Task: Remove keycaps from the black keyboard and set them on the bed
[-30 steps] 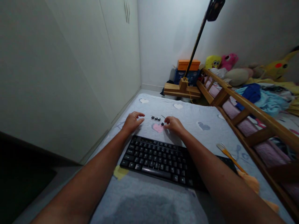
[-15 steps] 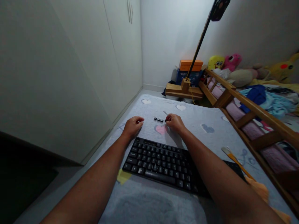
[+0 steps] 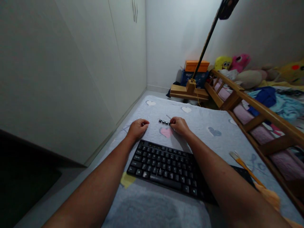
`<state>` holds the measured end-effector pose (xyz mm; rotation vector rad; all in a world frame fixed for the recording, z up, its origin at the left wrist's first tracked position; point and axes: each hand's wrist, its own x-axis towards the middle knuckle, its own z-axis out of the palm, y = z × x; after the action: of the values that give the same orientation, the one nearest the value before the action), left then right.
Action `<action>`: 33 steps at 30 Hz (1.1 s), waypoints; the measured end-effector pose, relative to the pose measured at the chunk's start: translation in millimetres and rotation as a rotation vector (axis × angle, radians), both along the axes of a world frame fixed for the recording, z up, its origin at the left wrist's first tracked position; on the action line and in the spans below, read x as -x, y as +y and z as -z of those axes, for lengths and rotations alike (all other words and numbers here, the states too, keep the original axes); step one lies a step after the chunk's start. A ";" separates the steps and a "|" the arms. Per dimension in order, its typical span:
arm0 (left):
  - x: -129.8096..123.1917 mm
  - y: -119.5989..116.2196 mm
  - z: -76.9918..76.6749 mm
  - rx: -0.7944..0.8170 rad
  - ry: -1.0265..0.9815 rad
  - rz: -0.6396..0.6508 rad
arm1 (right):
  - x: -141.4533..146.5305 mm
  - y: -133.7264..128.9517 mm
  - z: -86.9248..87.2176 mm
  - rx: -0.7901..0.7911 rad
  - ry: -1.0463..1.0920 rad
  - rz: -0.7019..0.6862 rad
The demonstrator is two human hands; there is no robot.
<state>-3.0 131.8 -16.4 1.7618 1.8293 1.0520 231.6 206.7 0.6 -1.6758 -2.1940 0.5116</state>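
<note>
A black keyboard [image 3: 163, 167] lies at a slant on the pale blue cloth [image 3: 147, 202], partly under my right forearm. Beyond it, small dark keycaps [image 3: 163, 122] form a short row. My right hand [image 3: 178, 124] is at the row's right end, its fingers pinched on a thin metal tool [image 3: 168, 117] whose tip points up and left; a dark keycap shows by the fingertips. To the left of the row, my left hand [image 3: 138, 128] rests on the cloth with its fingers curled together; whether they hold anything is hidden.
On the right lie a brush with an orange handle [image 3: 247, 167] and an orange cloth [image 3: 268, 194]. A wooden bed rail [image 3: 268, 110] runs along the right side, a white cabinet [image 3: 95, 63] along the left. A wooden stand [image 3: 187, 90] with a black pole is at the back.
The whole view has shifted slightly, moving things a little to the right. My right hand has stayed at the row's right end, its fingers nearly unchanged, and my left hand has stayed curled.
</note>
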 end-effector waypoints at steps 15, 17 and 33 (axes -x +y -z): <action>2.2 1.5 2.2 0.003 0.017 0.014 | -0.5 1.3 3.7 -0.019 0.006 -0.008; 2.4 1.7 2.5 0.000 0.018 0.020 | -0.5 0.5 2.3 -0.020 0.006 -0.007; 2.7 1.3 4.4 0.000 -0.003 0.023 | -19.5 -11.4 -24.4 -0.058 0.102 0.034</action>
<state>-5.7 133.1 -20.8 1.7757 1.8032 1.0449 251.1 195.3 25.0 -1.6180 -2.0844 0.5085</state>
